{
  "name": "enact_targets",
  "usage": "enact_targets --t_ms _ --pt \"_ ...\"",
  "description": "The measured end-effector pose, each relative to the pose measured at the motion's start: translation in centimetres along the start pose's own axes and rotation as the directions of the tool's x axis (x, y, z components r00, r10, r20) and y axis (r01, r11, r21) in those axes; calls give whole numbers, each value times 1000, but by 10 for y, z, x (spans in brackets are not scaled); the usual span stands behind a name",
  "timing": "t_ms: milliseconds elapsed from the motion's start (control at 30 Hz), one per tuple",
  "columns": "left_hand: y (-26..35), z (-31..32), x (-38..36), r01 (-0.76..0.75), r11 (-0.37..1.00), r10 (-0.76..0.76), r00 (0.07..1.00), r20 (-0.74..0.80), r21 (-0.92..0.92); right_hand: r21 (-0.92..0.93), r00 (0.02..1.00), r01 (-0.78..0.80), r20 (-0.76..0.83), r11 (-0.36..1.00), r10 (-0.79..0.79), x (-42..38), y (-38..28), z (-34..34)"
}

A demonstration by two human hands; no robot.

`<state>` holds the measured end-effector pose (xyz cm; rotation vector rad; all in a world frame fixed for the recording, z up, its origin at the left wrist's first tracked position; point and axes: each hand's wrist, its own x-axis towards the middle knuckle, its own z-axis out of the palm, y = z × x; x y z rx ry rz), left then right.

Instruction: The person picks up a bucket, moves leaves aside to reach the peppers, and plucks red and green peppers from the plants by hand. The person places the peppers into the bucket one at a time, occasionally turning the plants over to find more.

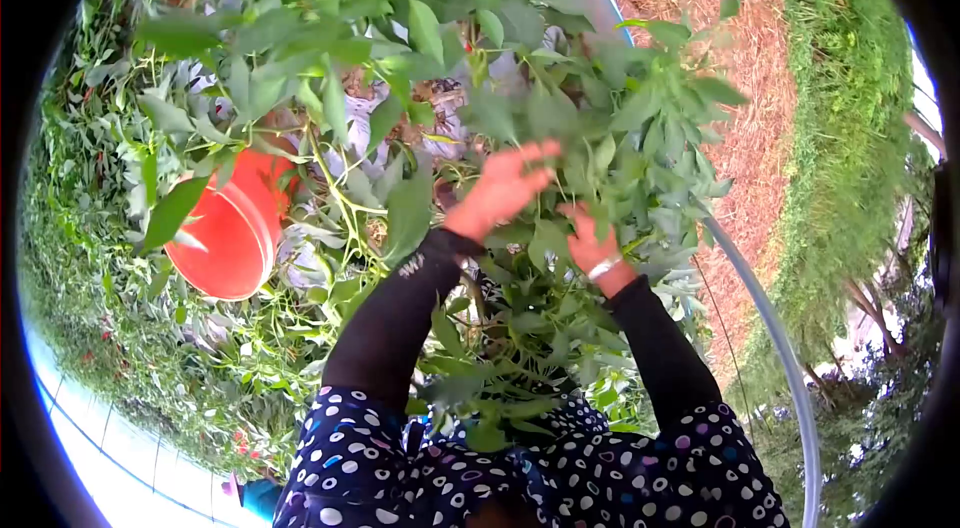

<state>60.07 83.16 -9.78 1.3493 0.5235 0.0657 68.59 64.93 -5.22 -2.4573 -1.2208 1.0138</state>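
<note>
Among the leafy green plants (410, 213) is my left hand (505, 190), its fingers spread apart with nothing seen between them. My right hand (590, 240) is a little lower and to the right, with a white band (604, 268) at the wrist. Leaves partly cover its fingertips, so what it touches or holds is hidden. A red bucket (225, 238) lies tilted among the plants to the left of my left hand. Dark sleeves cover both forearms.
A grey curved pipe (770, 313) runs down the right side. Beyond it lie a strip of dry straw (735, 48) and green grass (840, 78). Thin stems and leaves hang close around both arms. Small red spots show among the plants at the left.
</note>
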Motion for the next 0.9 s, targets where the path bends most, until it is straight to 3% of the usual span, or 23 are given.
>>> enact_targets --t_ms 33,67,133,167,233,267,300,333,367,400,433,467,500,533,567,600,667,700,733,833,867,900 --pt "17 5 -17 49 994 -58 994 91 93 -26 990 106 -89 994 -108 -1 -2 -7" --pt "23 12 -29 133 964 -172 972 159 230 264 981 -195 45 944 190 -8 -3 -14" --pt "-6 26 -51 -81 926 45 993 107 369 221 992 -125 28 967 122 -6 -17 -42" --pt "-2 24 -54 -77 926 43 994 99 369 219 993 -121 33 968 117 -7 -19 -50" --pt "4 17 -63 -60 933 16 992 126 354 239 987 -15 -149 971 52 -7 -16 -63" --pt "9 17 -64 -25 931 -5 997 80 365 226 986 1 -162 974 36 -12 -5 -65" --pt "14 20 -64 -16 920 -41 990 137 393 398 983 -136 -57 907 172 -17 -4 -72" --pt "19 18 -68 7 906 -92 979 180 423 422 971 -174 -76 890 226 -17 -8 -74" --pt "25 15 -75 68 906 -93 995 40 417 505 944 -295 25 811 329 -13 -21 -80" --pt "37 12 -84 115 906 -84 992 -95 407 510 958 -251 7 823 287 -18 -18 -80" --pt "65 -3 -89 116 903 -115 993 -27 414 553 970 -191 -18 811 241 -18 -23 -78" --pt "90 -17 -92 103 905 -135 990 50 413 644 952 -268 63 716 300 -20 -26 -77" --pt "95 -24 -99 112 917 -130 991 24 383 662 965 -258 145 704 218 -21 -39 -84" --pt "100 -29 -108 109 931 -118 993 5 349 656 971 -240 162 715 177 -22 -53 -90" --pt "105 -35 -122 30 955 3 994 -110 295 545 936 -343 266 765 231 -24 -68 -95" --pt "112 -36 -138 28 953 17 990 -143 302 421 893 -426 340 801 296 -36 -77 -100" --pt "119 -46 -155 -121 989 137 964 -228 83 428 914 -351 348 833 206 -43 -86 -106" --pt "126 -54 -170 -209 975 219 892 -396 69 435 926 -279 357 856 120 -42 -99 -109" --pt "129 -65 -188 -214 974 224 878 -423 72 422 926 -259 364 868 99 -41 -113 -113" --pt "133 -91 -249 -275 961 164 675 -720 -40 661 883 -370 469 653 26 -41 -168 -137" --pt "128 -99 -271 -179 975 28 683 -730 -130 753 875 -336 472 566 -109 -37 -176 -142" --pt "129 -102 -278 -199 970 33 670 -741 -137 741 874 -326 473 587 -112 -38 -187 -144"
